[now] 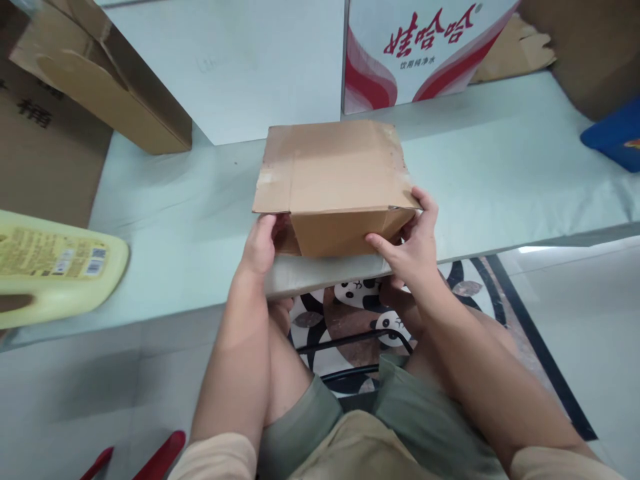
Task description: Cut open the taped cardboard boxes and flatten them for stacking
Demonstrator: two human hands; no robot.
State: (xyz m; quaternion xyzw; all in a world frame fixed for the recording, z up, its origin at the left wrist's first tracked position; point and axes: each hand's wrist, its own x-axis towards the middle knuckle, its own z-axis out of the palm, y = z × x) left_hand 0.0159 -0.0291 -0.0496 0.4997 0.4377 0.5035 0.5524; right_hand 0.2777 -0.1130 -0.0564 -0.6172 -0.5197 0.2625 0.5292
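Brown cardboard of a rectangular box (345,170) is pinched by the right hand (415,247), the left hand's (257,248) grip being unclear.

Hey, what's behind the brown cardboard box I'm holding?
Behind the brown cardboard box stand a plain white panel and a white carton with red lettering. On the tabletop, whatever the box covers can't be seen.
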